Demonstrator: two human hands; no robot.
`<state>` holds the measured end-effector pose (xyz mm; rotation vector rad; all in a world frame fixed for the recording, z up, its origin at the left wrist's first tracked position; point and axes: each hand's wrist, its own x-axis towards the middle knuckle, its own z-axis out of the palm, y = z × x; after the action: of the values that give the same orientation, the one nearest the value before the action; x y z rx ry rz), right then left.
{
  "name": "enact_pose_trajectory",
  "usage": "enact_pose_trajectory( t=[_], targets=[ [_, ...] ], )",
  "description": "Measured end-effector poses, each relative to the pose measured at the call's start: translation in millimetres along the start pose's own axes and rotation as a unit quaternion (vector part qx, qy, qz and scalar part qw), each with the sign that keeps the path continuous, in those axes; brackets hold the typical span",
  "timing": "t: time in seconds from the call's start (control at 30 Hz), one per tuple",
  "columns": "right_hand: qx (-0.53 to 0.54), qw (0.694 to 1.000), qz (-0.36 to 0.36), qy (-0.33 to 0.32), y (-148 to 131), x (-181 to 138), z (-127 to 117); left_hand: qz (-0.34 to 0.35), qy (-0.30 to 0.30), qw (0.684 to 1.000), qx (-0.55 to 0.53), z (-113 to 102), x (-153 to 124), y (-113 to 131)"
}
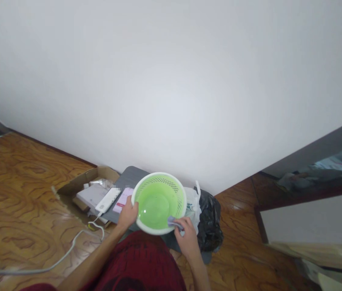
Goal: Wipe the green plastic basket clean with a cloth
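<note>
My left hand (128, 214) grips the left rim of a round green plastic basket (158, 202) with a white rim and perforated sides, holding it tilted above a grey mat. My right hand (186, 238) is closed on a small greyish-blue cloth (174, 222) pressed against the basket's lower right inner edge. Both forearms reach up from the bottom of the view over a dark red garment (140, 262).
An open cardboard box (77, 188) with white items lies to the left. A white power bank (108, 200) with a cable (52, 264) and a pink card (123, 199) rest on the grey mat (128, 178). White and black plastic bags (209, 218) sit to the right. Wooden floor, white wall behind.
</note>
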<state>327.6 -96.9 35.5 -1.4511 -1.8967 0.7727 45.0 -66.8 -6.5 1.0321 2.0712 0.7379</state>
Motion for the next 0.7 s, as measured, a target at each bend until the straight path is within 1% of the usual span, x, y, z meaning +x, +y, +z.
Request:
enact_pose_trajectory(
  t=[0.07,0.1,0.27,0.37,0.47,0.57,0.7],
  targets=[
    [0.007,1.0,-0.005,-0.017,-2,-4,0,-0.001,-0.001,1.0,-0.001,0,-1,1],
    [0.009,1.0,-0.006,-0.015,-1,-2,-1,-0.001,0.0,1.0,-0.002,0,-1,1],
    [0.002,0.999,0.002,0.039,11,25,-11,0.005,0.01,1.0,-0.003,-1,-2,4],
    [-0.007,0.997,0.019,0.07,18,40,-14,0.002,0.004,1.0,0.003,-2,-2,4],
    [-0.018,0.996,0.03,0.085,16,41,-11,-0.006,-0.002,1.0,0.014,-2,-2,4],
    [-0.02,0.997,0.027,0.068,5,26,-2,-0.008,0.002,1.0,0.019,-3,-4,5],
    [0.017,1.0,0.006,-0.004,-11,0,8,-0.001,0.008,1.0,0.019,-4,-6,8]
  ],
)
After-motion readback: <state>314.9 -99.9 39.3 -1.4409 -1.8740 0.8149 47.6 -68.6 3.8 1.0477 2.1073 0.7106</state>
